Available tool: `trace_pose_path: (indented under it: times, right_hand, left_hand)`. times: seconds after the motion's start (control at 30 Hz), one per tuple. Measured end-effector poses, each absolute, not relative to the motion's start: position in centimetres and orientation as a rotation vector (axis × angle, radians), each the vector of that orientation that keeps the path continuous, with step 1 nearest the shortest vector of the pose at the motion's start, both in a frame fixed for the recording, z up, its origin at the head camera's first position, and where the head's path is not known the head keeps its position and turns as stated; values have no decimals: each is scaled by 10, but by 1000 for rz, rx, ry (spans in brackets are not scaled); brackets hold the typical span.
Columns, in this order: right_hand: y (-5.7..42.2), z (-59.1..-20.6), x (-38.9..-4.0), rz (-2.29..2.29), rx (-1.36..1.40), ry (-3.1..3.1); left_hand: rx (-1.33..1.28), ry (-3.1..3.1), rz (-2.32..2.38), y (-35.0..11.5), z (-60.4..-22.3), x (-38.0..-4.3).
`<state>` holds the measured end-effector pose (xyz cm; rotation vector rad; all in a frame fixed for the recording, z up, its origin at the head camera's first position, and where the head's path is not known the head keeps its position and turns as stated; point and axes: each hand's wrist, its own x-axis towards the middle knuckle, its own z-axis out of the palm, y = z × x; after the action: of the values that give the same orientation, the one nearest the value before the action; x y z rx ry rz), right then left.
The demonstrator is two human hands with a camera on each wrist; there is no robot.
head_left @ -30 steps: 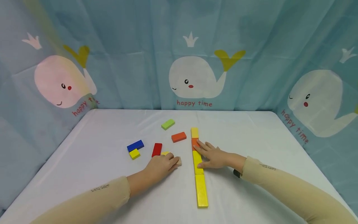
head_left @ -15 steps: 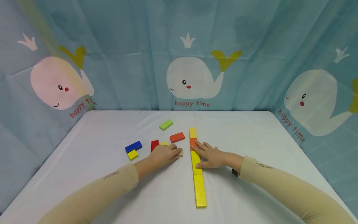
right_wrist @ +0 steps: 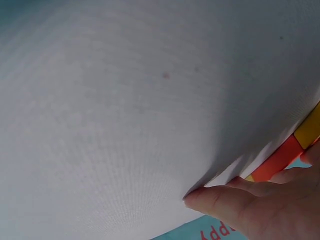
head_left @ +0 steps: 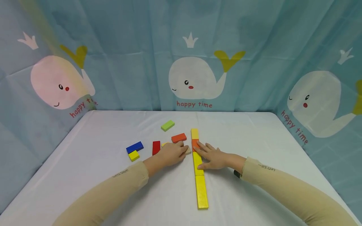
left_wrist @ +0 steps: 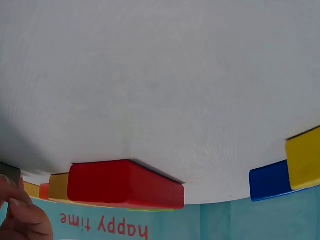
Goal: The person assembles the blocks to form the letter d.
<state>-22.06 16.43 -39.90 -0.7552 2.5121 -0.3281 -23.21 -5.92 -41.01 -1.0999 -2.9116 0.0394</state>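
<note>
A straight row of blocks runs away from me: a long yellow block [head_left: 201, 193] nearest, a second yellow block [head_left: 197, 160], an orange block [head_left: 194, 144] and a short yellow block [head_left: 194, 133] at the far end. My right hand [head_left: 214, 157] lies along the row's right side, fingers extended, fingertips touching the orange block and thumb at the second yellow one. To the left of the row, my left hand [head_left: 173, 153] grips a small natural wood block [head_left: 188, 151], mostly covered by the fingers and slightly apart from the row.
Loose on the white table [head_left: 147, 194] lie a red block [head_left: 156, 147], an orange-red block [head_left: 179, 137], a green block [head_left: 167, 125], a blue block [head_left: 134, 147] and a small yellow block [head_left: 134, 155]. Another yellow block [head_left: 165, 144] is partly hidden behind the left hand.
My left hand has moved right and away from me with the wood block, closer to the row. The right hand stays on the row. The red block has turned slightly and shifted away.
</note>
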Motion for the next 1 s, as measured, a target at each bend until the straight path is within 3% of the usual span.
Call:
trace_pose_path:
  times: [1.0]
  right_hand:
    - [164, -401, -221, -314, -756, 2522]
  left_hand:
    - [-1158, -2933, -42, -64, -410, -239]
